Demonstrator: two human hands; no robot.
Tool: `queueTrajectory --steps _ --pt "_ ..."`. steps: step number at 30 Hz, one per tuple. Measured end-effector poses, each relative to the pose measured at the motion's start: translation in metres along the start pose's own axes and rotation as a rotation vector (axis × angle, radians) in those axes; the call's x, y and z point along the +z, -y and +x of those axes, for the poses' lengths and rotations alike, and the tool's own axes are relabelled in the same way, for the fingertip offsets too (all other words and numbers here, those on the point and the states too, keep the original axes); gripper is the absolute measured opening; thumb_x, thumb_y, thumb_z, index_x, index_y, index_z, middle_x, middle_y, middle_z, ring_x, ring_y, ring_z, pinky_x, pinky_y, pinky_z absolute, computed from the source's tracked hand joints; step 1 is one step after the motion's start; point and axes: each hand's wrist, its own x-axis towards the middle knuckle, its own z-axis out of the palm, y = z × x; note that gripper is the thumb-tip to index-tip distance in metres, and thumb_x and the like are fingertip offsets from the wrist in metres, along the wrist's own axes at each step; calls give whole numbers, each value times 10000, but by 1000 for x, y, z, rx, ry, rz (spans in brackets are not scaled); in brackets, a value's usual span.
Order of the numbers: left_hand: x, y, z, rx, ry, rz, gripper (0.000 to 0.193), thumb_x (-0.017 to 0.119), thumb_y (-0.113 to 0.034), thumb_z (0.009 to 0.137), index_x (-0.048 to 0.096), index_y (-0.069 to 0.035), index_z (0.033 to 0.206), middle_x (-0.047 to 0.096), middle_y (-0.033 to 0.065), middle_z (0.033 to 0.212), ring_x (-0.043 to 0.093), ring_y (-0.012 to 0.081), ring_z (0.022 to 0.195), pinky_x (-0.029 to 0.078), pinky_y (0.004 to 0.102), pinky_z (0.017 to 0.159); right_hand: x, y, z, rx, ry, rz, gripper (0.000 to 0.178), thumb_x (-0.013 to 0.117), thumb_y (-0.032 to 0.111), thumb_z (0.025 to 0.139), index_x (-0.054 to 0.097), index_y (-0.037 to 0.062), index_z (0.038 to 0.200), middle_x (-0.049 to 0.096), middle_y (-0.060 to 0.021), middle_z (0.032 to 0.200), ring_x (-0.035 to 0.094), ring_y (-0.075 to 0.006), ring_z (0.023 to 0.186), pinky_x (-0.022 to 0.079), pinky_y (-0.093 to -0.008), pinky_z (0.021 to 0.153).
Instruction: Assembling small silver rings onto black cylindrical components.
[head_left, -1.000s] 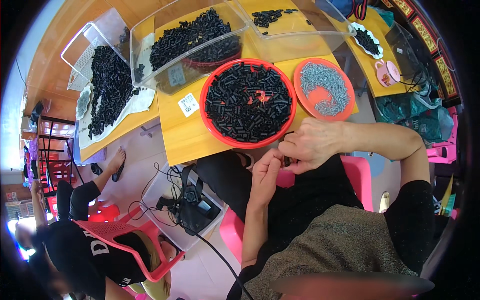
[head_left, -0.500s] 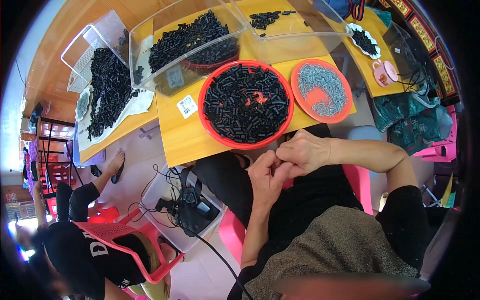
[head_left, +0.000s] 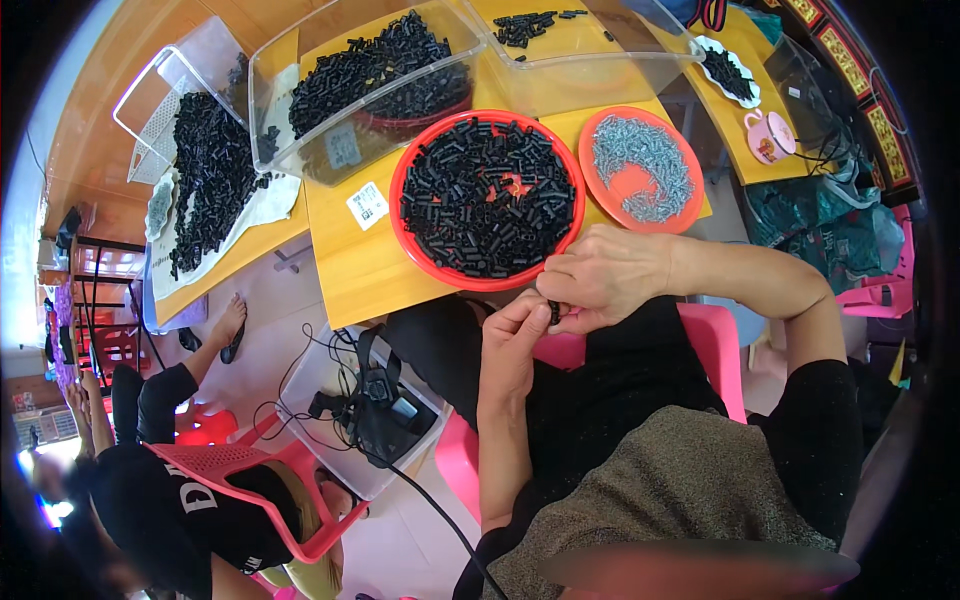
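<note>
In went the right hand (head_left: 605, 275), nearer the red basin (head_left: 488, 284), and a small black piece (head_left: 554, 313) had come into view! Both hands pinched it, the left hand (head_left: 508, 350) from below, just off the near rim; exact fingertip contact was too small to tell. Seemingly mid-handling, that piece called for a steady two-handed grip next.

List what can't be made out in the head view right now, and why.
Head view:
Small black piece: mostly hidden by left hand and right hand.
Floor of red basin: largely covered by black pieces.
Silvery pieces on orange plate: too small for exact shape.
Clear tub, top centre: far side cut off by upper edge.
</note>
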Motion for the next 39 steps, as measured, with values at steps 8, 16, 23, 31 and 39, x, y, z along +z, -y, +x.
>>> queueTrajectory --steps 8,16,23,31,39 --pt "-4 6 0 -97 -9 -115 153 580 -121 910 623 8 839 590 12 858 517 85 798 409 229 757 -5 -4 7 -18 127 -48 382 622 386 798 487 33 743 556 -120 599 571 -315 503 439 -404 426" --pt "6 6 0 114 -16 184 224 484 -178 969 602 13 967 578 3 888 517 73 806 417 212 737 -6 -7 5 -29 94 -28 367 626 354 788 472 28 715 553 -123 583 569 -325 503 435 -402 422" --pt "11 13 -1 202 -21 345 308 397 -234 1008 584 9 986 545 -12 887 488 67 813 396 210 720 9 -12 -4 -73 -34 126 337 693 226 709 413 47 657 475 -113 576 523 -311 486 411 -380 421" --pt "13 15 5 219 -64 263 264 407 -232 1002 555 -24 933 511 -5 772 443 61 696 360 202 638 -27 -12 -1 15 -161 24 274 680 186 726 440 60 689 490 -84 598 528 -291 488 390 -379 417" --pt "7 8 11 196 -194 345 184 444 -187 986 544 -32 984 506 3 700 413 42 614 315 180 557 -121 -120 12 343 -590 -1022 175 618 222 832 564 57 852 605 -82 755 607 -273 623 471 -377 558"
